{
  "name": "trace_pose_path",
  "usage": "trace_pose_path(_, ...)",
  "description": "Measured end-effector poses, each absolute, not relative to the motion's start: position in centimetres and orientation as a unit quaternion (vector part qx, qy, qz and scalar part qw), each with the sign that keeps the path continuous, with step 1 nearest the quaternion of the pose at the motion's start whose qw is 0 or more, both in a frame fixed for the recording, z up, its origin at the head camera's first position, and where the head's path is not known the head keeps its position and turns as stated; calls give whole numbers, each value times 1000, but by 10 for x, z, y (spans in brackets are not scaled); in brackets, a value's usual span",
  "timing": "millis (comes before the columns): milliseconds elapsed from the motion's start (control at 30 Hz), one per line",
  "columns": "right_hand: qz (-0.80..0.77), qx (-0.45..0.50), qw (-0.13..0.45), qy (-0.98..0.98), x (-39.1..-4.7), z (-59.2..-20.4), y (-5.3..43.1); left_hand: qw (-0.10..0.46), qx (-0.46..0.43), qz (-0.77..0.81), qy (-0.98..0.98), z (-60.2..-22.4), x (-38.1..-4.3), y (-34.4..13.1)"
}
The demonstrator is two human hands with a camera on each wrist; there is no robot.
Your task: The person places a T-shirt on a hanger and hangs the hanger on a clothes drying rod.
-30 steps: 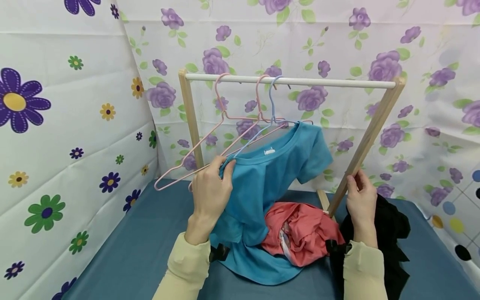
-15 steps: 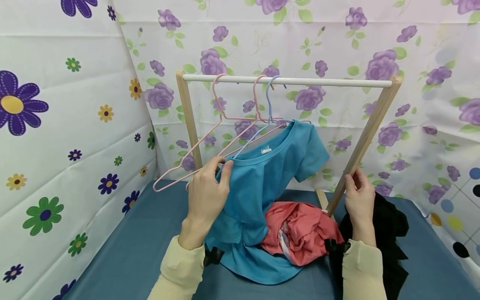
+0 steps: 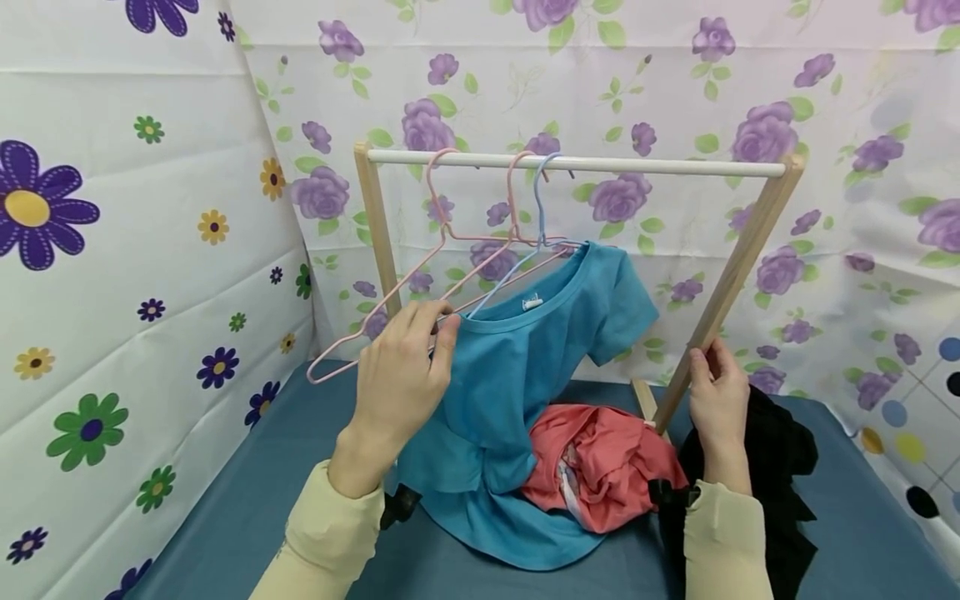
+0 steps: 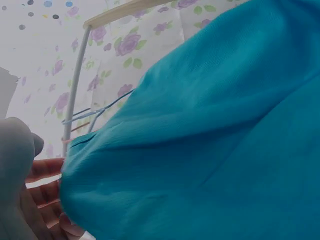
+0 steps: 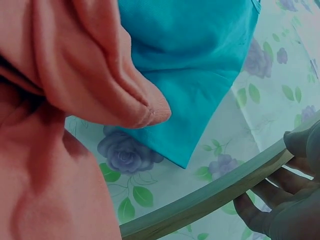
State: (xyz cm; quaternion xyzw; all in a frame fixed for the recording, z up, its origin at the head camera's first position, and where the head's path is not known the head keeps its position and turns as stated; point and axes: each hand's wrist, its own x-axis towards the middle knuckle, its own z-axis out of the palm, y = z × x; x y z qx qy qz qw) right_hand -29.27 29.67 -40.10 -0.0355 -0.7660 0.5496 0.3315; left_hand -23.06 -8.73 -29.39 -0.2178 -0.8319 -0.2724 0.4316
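Note:
A blue T-shirt point(image 3: 502, 375) hangs aslant on a blue hanger point(image 3: 540, 208) from the clothes rack's white rail point(image 3: 637, 165). My left hand point(image 3: 401, 367) is at the shirt's left shoulder, hiding part of it and the hanger's end. In the left wrist view, the left fingers point(image 4: 47, 192) reach the edge of the blue cloth, with the thumb apart from them. My right hand point(image 3: 720, 400) grips the rack's right wooden post point(image 3: 738, 275), thumb on one side and fingers on the other, as the right wrist view also shows.
Two pink hangers point(image 3: 444, 225) hang left of the blue one. A crumpled coral garment point(image 3: 607, 467) lies at the foot of the right post, and a black garment point(image 3: 780, 467) lies to its right. Flowered cloth walls point(image 3: 150, 333) surround the blue-grey surface point(image 3: 255, 500).
My left hand has slid leftward from the shirt's neckline along its shoulder. The right hand has stayed on the post.

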Motion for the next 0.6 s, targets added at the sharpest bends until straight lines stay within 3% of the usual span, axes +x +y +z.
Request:
trace_pose_path(367,548,-41,331,-767,-293,-403,298,378,-250,-272,-849,-280,-249,-107)
trace_pose_path(600,544,-42,335,-768,-294,-402,297,237,-253,-298,-890,-275,-258,-113)
